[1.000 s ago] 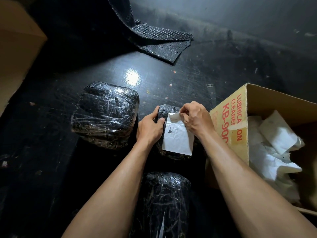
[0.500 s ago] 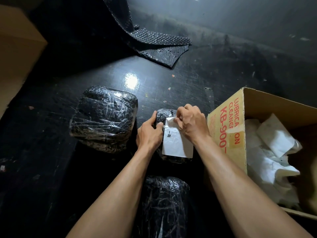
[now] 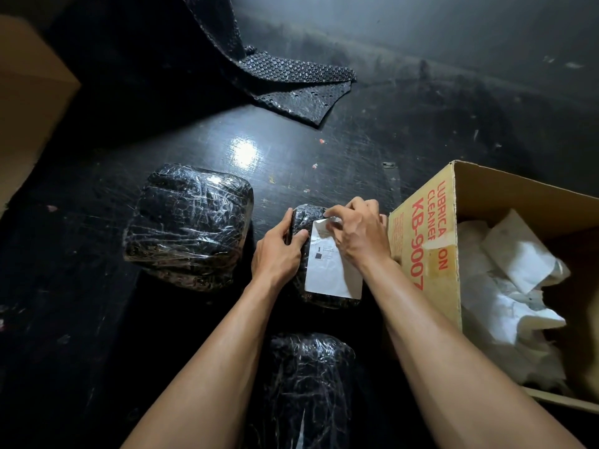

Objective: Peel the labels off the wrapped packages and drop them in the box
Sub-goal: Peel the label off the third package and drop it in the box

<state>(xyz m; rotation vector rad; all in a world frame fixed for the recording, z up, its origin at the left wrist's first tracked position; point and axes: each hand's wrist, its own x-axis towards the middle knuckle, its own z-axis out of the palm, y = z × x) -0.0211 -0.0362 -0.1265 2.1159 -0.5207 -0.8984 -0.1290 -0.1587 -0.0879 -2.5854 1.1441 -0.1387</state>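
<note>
1. My right hand [image 3: 359, 238] pinches the label [image 3: 330, 270] by its far corner; my left hand [image 3: 278, 251] grips the package [image 3: 324, 301], beside the box [image 3: 421, 241].
2. Yank fast and the paper may tear.
3. Slack left grip, and the package lifts too.

Three wrapped packages [image 3: 189, 222] [image 3: 308, 213] [image 3: 308, 384], one bearing a single white label [image 3: 330, 270], and two cardboard boxes [image 3: 421, 241] [image 3: 29, 108]. Also in view: two hands [image 3: 275, 254] [image 3: 359, 234] and one sheet of black bubble wrap [image 3: 291, 82].

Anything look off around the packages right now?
Nothing looks damaged or spilled. The label has its top corner curled up, but that is the right hand peeling it. A loose sheet of black bubble wrap lies rumpled at the far side, and small scraps dot the dark surface.
</note>
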